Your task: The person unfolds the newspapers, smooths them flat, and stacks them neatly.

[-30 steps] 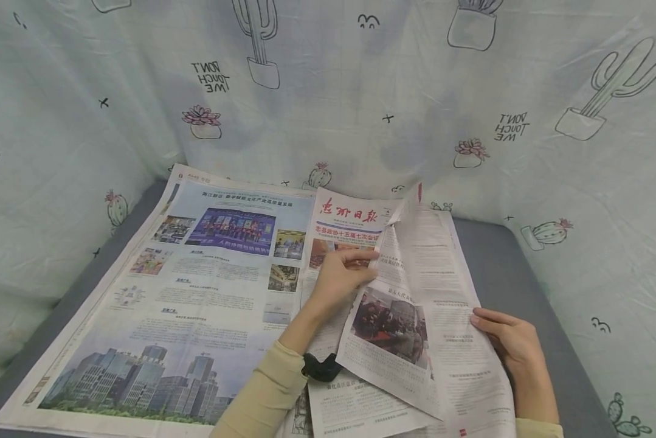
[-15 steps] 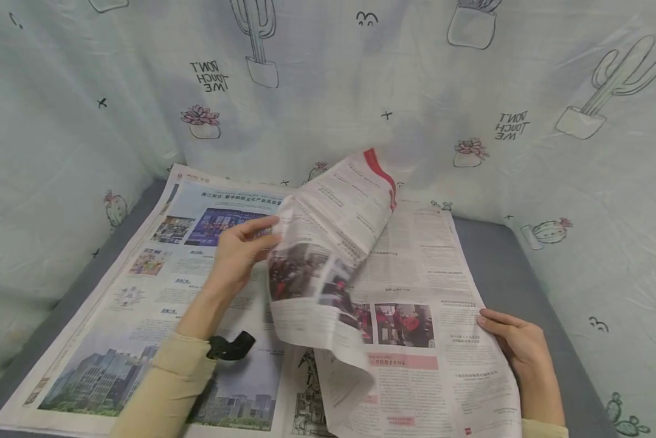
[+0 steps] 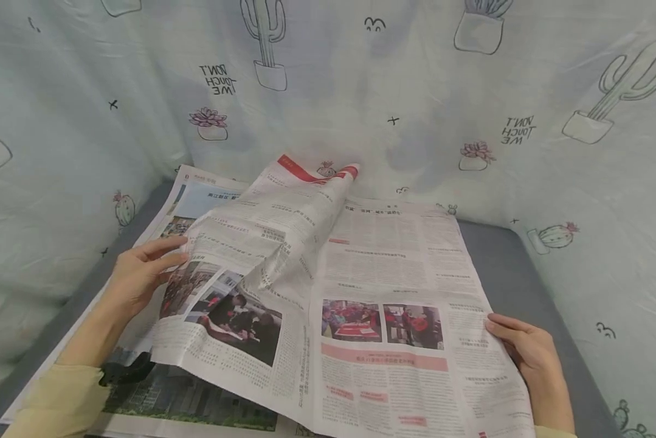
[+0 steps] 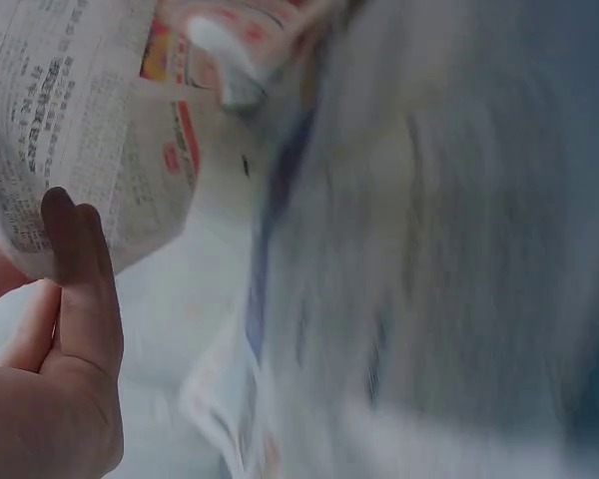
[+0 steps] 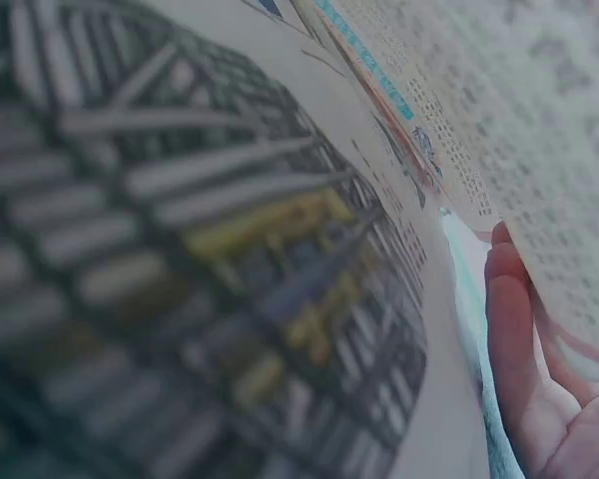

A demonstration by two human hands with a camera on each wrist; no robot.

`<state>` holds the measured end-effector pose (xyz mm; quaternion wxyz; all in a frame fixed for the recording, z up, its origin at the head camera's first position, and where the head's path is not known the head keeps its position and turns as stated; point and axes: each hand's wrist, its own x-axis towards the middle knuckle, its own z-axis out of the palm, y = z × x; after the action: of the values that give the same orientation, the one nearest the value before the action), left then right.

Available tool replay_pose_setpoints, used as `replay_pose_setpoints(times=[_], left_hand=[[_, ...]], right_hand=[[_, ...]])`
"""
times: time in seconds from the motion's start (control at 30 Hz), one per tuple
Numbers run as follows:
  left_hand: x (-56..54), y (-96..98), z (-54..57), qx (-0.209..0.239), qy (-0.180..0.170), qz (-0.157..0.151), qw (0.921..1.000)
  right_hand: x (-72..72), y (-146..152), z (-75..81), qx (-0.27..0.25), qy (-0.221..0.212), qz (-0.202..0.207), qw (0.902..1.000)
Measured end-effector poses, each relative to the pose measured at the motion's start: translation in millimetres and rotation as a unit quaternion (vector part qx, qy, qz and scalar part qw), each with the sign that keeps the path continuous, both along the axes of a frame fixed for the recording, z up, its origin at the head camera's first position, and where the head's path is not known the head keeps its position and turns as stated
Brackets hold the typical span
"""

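A newspaper (image 3: pixel 382 377) lies spread before me, its left page (image 3: pixel 234 243) lifted and bowed with a curled top edge. My left hand (image 3: pixel 136 277) pinches that page's left edge between thumb and fingers; the left wrist view shows the hand (image 4: pixel 70 339) with printed paper (image 4: pixel 70 130) at its fingertips. At the right edge, my right hand (image 3: pixel 530 350) holds the paper, thumb on top and the other fingers partly hidden beneath. In the right wrist view this hand (image 5: pixel 539 369) sits against the sheet's edge.
Under the lifted page lies another newspaper (image 3: pixel 204 198) with a large city picture (image 3: pixel 196 401). Both rest on a grey table (image 3: pixel 503 261). A cactus-print curtain (image 3: pixel 328 91) encloses the back and sides. A black band (image 3: pixel 125 371) is on the left wrist.
My left hand has swept leftward with the page, turning it over from the right half onto the left and uncovering the inner right page. My right hand has stayed at the right edge.
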<state>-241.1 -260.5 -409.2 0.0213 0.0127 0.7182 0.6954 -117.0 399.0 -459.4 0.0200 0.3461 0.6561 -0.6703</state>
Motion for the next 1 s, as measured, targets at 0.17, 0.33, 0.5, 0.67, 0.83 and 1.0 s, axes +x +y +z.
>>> replay_pose_setpoints(times=[0.17, 0.33, 0.5, 0.67, 0.83, 1.0], left_hand=[[6.7, -45.6, -6.9, -0.070, -0.015, 0.004, 0.9974], [11.8, -81.0, -11.6, -0.174, -0.031, -0.002, 0.9842], [16.6, -106.7, -22.0, -0.143, -0.060, -0.040, 0.9870], [18.7, -116.8, -27.8, -0.068, -0.101, -0.064, 0.9905], [16.6, -124.2, -30.9, -0.114, -0.129, -0.064, 0.9830], [16.4, -131.5, -35.7, -0.137, -0.171, -0.062, 0.9737]], right_hand=[[2.0, 15, 0.6, 0.035, 0.003, 0.087, 0.9955], [-1.5, 30, 2.0, 0.058, 0.027, 0.187, 0.9803], [-7.8, 36, 2.6, 0.037, 0.036, 0.221, 0.9740], [-8.3, 41, -0.3, 0.015, 0.034, 0.241, 0.9699], [-7.3, 45, -2.8, 0.002, 0.033, 0.258, 0.9655], [-8.9, 39, -2.6, 0.031, 0.020, 0.259, 0.9651]])
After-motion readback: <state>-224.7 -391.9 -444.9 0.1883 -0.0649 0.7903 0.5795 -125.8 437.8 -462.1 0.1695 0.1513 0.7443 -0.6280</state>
